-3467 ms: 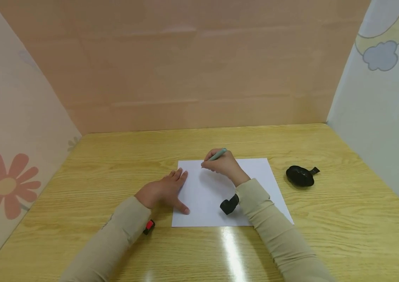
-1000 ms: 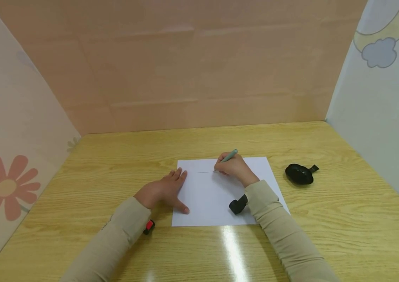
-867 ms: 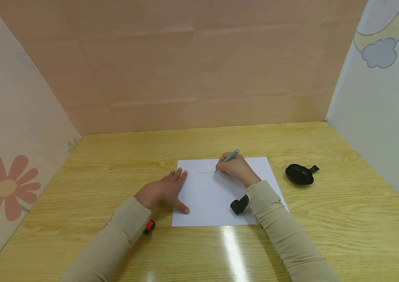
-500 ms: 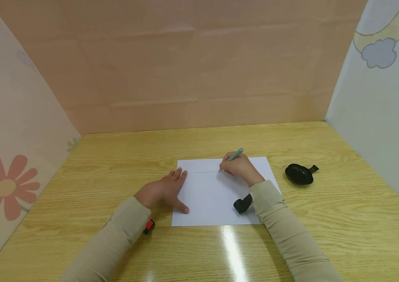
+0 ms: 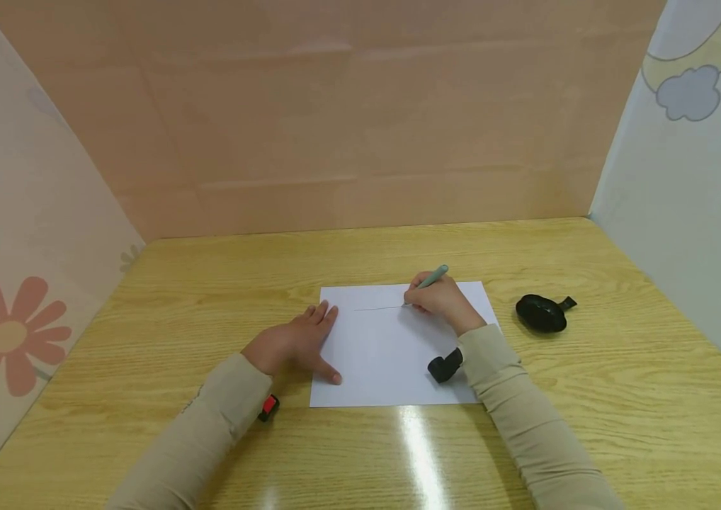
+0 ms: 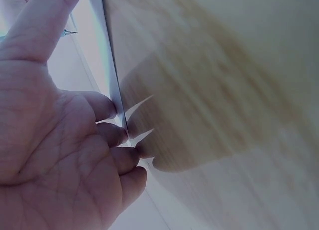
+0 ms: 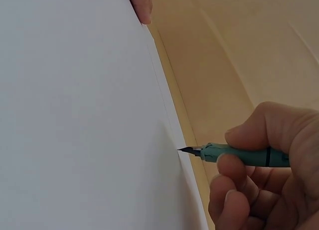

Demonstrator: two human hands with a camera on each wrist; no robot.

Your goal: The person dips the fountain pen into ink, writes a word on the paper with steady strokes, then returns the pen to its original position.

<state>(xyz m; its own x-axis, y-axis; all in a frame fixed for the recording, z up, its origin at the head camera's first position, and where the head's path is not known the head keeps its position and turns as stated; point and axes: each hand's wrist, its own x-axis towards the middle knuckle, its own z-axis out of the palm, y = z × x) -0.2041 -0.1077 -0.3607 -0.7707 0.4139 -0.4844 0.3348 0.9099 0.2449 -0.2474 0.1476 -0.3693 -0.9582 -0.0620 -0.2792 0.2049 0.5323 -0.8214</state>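
Filling the space beyond both hands is a creased peach-tan panel [image 5: 360, 120], and reaching out beneath and around them is a yellowish wood-grain tabletop [image 5: 144, 340]. Two beige sleeves [image 5: 526, 411] run back from the wrists. Between the hands, and partly beneath the right one, a rectangular sheet of plain white paper [image 5: 373, 361] lies flat. The left hand [image 5: 297, 343] is laid out wide, its fingers extended and close together, the thumb spread well away from them; the fingertips touch the sheet's left edge, the thumb rests on its surface, and nothing is gripped. The right hand [image 5: 440, 297] is curled in a writing grip, thumb and fingers pinching a slim, muted-green pen [image 5: 433, 275] near its nib end, the remaining fingers tucked in below. To the right of that hand, apart from it and off the paper, lies a glossy black oval object [image 5: 542, 313] with a short flat tab. A small black piece [image 5: 445, 366] sits by the right wrist, and a smaller black-and-red piece [image 5: 268, 409] shows by the left sleeve's cuff. A fine dark line [image 5: 376, 309] runs from the pen's tip leftward toward the left hand. Smallest is the pointed dark metal nib [image 7: 188, 150], slanting out ahead of the right fingertips, its tip meeting the paper at the line's end.
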